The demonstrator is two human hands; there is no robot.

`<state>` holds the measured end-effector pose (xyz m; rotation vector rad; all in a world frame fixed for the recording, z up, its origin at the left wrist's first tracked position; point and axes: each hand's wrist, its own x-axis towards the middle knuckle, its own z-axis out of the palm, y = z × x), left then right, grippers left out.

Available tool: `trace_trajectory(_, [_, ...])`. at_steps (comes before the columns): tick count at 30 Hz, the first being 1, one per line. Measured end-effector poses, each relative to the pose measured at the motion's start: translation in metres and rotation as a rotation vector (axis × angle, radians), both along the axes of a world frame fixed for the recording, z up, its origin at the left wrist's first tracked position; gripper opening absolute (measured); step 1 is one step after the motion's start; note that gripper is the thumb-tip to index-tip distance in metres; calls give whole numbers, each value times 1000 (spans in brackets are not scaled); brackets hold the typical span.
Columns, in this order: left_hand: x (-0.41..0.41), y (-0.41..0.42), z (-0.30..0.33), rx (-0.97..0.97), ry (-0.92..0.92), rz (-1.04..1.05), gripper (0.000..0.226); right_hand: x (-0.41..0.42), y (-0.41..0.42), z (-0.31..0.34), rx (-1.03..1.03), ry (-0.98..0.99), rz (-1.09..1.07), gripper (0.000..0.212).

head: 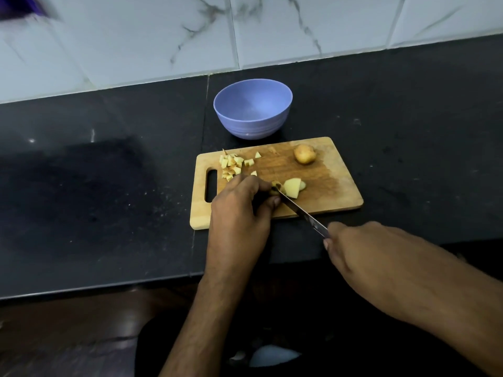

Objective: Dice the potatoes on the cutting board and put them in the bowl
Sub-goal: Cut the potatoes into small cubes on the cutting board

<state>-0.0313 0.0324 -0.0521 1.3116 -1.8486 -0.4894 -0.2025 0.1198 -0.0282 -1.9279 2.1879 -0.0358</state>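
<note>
Right hand (pixel 362 248), knife (pixel 302 212) against potato (pixel 292 187).

left hand (pixel 239 202) curled, fingertips pressing down; right hand (pixel 362 248) gripping.

One cutting board (pixel 334 183) is sitting on the counter, one bowl (pixel 253 110) lying far behind it. One whole potato (pixel 304 154) is resting far right, one part-cut potato (pixel 292 187) near centre. Diced pieces (pixel 232 163) are piling left, roughly a dozen, exact count unclear. One knife (pixel 304 214), two hands showing.
</note>
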Motion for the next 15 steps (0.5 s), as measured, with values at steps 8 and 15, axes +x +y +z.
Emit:
trace_trajectory(8, [1,4,2,70,109,-4,21,2,22,27,64,58,97,33])
trace_trajectory(15, [1,5,6,92,77,18,14,17,22,59,-12,23,68,30])
